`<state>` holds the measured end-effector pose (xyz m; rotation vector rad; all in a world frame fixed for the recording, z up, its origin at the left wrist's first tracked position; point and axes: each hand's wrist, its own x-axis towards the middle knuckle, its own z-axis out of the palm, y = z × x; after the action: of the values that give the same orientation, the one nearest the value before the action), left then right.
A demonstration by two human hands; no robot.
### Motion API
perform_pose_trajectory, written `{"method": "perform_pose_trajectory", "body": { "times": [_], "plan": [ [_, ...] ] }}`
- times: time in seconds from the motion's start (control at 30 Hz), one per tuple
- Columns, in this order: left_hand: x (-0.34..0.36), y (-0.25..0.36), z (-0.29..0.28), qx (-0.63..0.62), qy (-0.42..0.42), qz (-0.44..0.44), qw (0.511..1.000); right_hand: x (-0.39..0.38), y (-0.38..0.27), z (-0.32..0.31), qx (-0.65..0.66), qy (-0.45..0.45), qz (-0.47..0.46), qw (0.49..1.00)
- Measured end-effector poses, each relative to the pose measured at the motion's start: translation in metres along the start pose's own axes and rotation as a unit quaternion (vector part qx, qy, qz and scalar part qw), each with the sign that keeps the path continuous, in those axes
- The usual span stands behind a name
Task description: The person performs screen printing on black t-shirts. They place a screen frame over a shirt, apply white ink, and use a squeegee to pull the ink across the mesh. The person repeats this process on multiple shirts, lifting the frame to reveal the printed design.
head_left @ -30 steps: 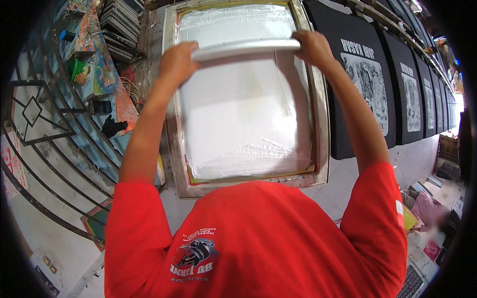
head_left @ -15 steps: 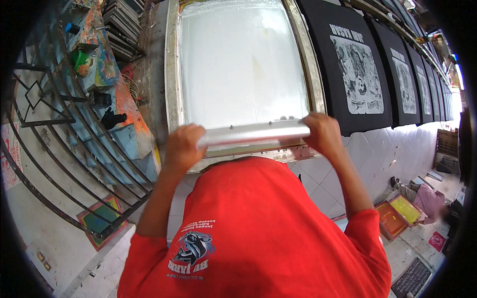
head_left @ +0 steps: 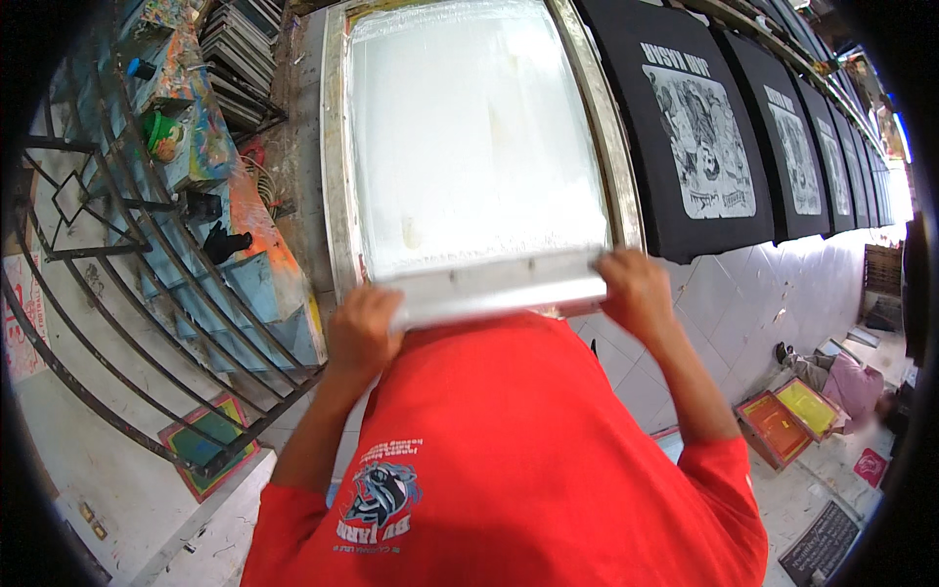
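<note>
A squeegee (head_left: 494, 292), long and pale, is held level at the near end of a screen (head_left: 474, 137), close against the red shirt (head_left: 509, 460) of the person. Its left end is gripped by the left hand (head_left: 360, 328), fingers curled closed around it, at about 8 o'clock from the screen's centre. Its right end is gripped by the right hand (head_left: 634, 284), likewise closed, at about 4 o'clock. The mesh is coated in white ink and bounded by a metal frame (head_left: 335, 166). At 3 o'clock of the screen a row of black shirts (head_left: 685, 127) is laid out, each printed with a white design, the row receding toward 2 o'clock. At 9 o'clock a paint-stained shelf (head_left: 210, 147) is seen behind curved black bars (head_left: 127, 284); a green pot (head_left: 161, 129) rests on it. At 5 o'clock, on the tiled floor (head_left: 743, 323), two smaller screens (head_left: 787, 421) are lying, one orange and one yellow, side by side
</note>
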<state>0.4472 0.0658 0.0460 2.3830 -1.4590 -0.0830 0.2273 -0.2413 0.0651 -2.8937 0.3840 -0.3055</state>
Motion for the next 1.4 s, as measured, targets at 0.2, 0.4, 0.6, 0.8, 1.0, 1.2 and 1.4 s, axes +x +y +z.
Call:
{"method": "perform_pose_trajectory", "body": {
  "times": [0.2,0.4,0.6,0.8,1.0,1.2,1.4],
  "plan": [
    [-0.002,0.003,0.026,-0.001,0.055,0.022,0.998,-0.003,0.003,0.033,0.012,0.06,-0.021,0.998],
    [0.06,-0.03,0.027,0.018,0.051,0.044,0.998,0.06,0.04,0.038,-0.011,0.015,-0.071,0.997],
    [0.147,-0.079,0.029,0.047,0.049,0.052,0.996,0.157,0.085,0.047,-0.033,0.018,-0.105,0.994],
    [0.259,-0.142,0.043,0.106,0.131,0.054,0.984,0.27,0.131,0.069,-0.057,0.069,-0.108,0.99],
    [0.372,-0.168,-0.016,0.058,0.037,-0.018,0.997,0.388,0.17,0.037,-0.069,-0.073,-0.035,0.994],
    [0.359,-0.152,-0.071,0.0,0.016,-0.02,1.0,0.367,0.126,-0.02,-0.047,-0.039,-0.029,0.998],
    [0.172,-0.061,-0.061,-0.026,0.079,0.019,0.996,0.194,0.06,-0.054,-0.024,-0.063,-0.015,0.998]
  ]
}}
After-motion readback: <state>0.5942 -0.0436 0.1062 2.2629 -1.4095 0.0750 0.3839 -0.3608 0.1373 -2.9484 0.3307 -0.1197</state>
